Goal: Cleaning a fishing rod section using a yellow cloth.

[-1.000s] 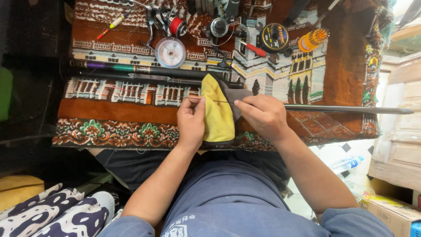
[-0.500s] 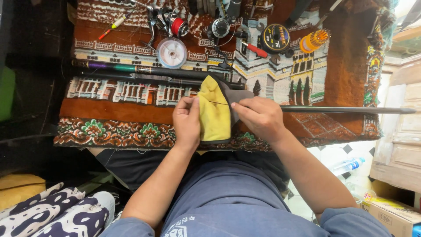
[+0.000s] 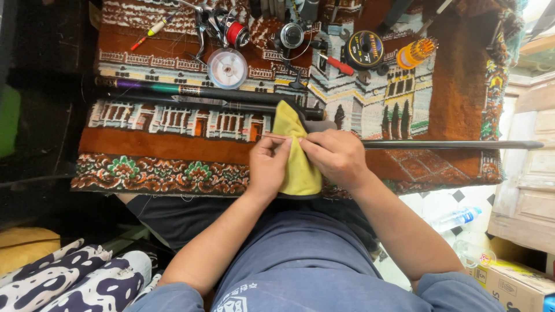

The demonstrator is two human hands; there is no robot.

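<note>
My left hand [image 3: 267, 166] and my right hand [image 3: 334, 157] sit close together over a yellow cloth with a dark backing [image 3: 296, 156]. The left thumb and forefinger pinch the thin tip section of a dark fishing rod [image 3: 451, 144]. My right hand grips the rod's thicker part through the cloth. The rod runs out to the right past the edge of the patterned rug [image 3: 173, 147]. Both hands rest near the rug's front edge, above my lap.
Behind the hands lie two more dark rods [image 3: 191, 95], a clear line spool [image 3: 226, 68], a reel with red line [image 3: 228, 32], a second reel [image 3: 291, 36], a black spool [image 3: 364, 49], an orange bundle [image 3: 413, 53] and a red-handled tool [image 3: 336, 65]. At the right are a wooden cabinet [image 3: 529, 167], a water bottle [image 3: 457, 218] and a cardboard box [image 3: 511, 283].
My left hand slid right along the thin rod tip until it met my right hand. The cloth bunched up narrower between them. The right hand stayed put.
</note>
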